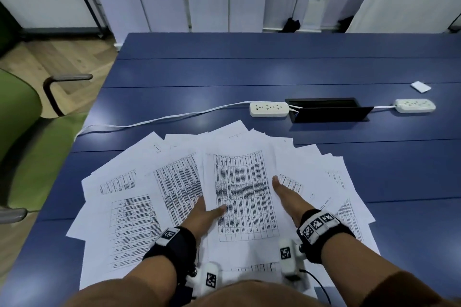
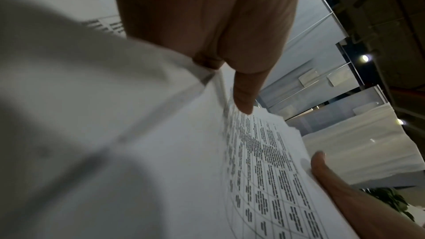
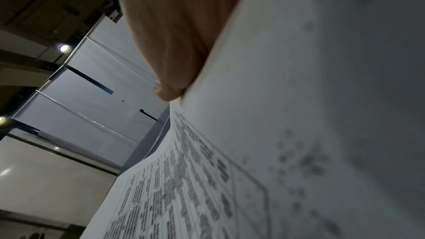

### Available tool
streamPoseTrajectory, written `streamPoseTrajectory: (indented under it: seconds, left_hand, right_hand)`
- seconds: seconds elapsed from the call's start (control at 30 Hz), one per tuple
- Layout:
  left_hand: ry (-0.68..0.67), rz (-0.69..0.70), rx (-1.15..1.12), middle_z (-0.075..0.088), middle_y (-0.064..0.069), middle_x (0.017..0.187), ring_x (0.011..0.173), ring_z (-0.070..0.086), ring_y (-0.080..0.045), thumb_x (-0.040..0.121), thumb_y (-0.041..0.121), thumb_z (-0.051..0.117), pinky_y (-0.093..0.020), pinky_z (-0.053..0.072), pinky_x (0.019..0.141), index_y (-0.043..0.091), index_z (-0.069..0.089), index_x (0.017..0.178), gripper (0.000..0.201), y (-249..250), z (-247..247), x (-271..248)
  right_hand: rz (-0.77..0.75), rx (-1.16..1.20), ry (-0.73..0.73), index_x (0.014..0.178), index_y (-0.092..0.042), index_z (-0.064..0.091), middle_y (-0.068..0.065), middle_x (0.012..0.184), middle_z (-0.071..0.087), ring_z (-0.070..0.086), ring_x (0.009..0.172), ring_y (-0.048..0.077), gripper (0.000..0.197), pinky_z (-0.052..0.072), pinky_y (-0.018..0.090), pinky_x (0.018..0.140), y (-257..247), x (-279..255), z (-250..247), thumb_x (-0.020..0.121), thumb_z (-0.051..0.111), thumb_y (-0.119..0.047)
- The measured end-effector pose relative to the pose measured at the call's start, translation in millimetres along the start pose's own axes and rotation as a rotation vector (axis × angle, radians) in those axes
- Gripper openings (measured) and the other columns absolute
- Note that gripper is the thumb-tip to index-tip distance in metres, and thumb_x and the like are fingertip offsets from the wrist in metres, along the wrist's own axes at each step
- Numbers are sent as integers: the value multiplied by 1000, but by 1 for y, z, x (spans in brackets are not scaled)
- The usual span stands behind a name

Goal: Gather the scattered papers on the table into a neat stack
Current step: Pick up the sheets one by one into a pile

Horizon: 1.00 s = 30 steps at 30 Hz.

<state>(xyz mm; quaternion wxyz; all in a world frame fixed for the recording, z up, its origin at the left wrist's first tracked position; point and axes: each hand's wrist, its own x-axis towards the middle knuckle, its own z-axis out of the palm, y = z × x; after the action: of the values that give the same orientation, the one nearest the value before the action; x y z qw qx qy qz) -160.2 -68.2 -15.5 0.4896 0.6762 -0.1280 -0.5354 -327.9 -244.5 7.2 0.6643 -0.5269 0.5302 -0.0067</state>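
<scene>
Several white printed papers [image 1: 139, 217] lie fanned out on the near part of the blue table [image 1: 224, 77]. A central bundle of sheets [image 1: 240, 182] lies on top of the fan. My left hand [image 1: 209, 212] pinches its left edge: the thumb [image 2: 243, 95] lies on the top sheet [image 2: 264, 170] and the other fingers are hidden beneath it. My right hand [image 1: 284, 194] lies straight along the bundle's right edge, partly tucked under a neighbouring sheet [image 3: 299, 97]. In the right wrist view only the palm and one fingertip [image 3: 168, 92] show.
Beyond the papers lie a white power strip [image 1: 269, 109] with a cable [image 1: 149, 121] running left, a black cable box [image 1: 326, 111], a second power strip [image 1: 414, 105] and a small white card [image 1: 421, 87]. A green chair [image 1: 20, 112] stands left of the table.
</scene>
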Motion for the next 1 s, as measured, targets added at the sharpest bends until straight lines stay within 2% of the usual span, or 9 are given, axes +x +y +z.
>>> streamPoseTrajectory:
  seconds: [0.13,0.27,0.4,0.63,0.73,0.77,0.87,0.93,1.0]
  left_hand:
    - [26,85,-28,55,2,134,129,48,-22,87,-2,65,-37,33,109,21,36,144,68,9,3,-3]
    - [81,204,-122,69,6,113,110,63,-16,85,-10,63,-34,43,102,22,52,125,52,34,-16,-13]
    - [142,363,-167,74,-2,109,104,68,-23,82,-9,66,-33,54,92,19,62,114,43,65,-30,-29]
    - [212,543,-80,76,2,95,89,72,-15,68,25,78,-34,55,87,10,66,106,42,100,-44,-65]
    - [242,477,33,70,-11,63,56,65,-32,61,35,91,-47,57,72,-10,62,78,56,91,-42,-72]
    - [213,460,16,72,-17,73,67,68,-38,65,21,89,-53,55,83,-17,62,87,52,88,-37,-74]
    - [90,441,1,76,-11,100,99,70,-31,67,-2,80,-43,55,92,2,69,104,39,82,-27,-75]
    - [57,428,3,76,-8,101,99,71,-27,69,9,84,-38,56,90,6,67,106,41,79,-22,-70]
    - [73,390,-14,73,-8,79,75,71,-22,64,36,89,-33,57,76,5,61,91,50,78,-18,-64]
  right_hand:
    - [-159,-16,-21,131,-21,46,-2,137,52,51,118,18,53,36,29,100,-6,-5,0,84,70,-33]
    - [-271,107,20,108,-3,65,17,110,71,69,99,29,39,55,22,70,-23,-9,-22,72,76,7]
    - [-439,155,-53,108,3,66,15,102,74,72,92,25,40,58,27,73,-56,-33,-27,70,74,12]
    - [-553,355,-95,102,5,63,13,92,75,73,84,23,32,59,26,70,-80,-66,-12,73,67,17]
    - [-537,283,-105,96,1,66,10,86,76,72,77,21,31,60,28,68,-74,-69,-7,68,72,14]
    - [-532,256,-117,93,-1,67,9,84,76,72,77,21,31,60,29,69,-71,-69,-6,66,74,11]
    - [-520,201,-146,96,3,64,13,85,75,73,84,29,33,60,30,71,-67,-72,-2,66,76,11]
    - [-525,195,-140,106,0,61,13,96,74,72,92,27,44,59,30,74,-68,-76,0,66,78,10]
    - [-547,189,-115,110,-7,60,9,101,74,72,94,20,52,58,30,76,-69,-79,-1,64,80,7]
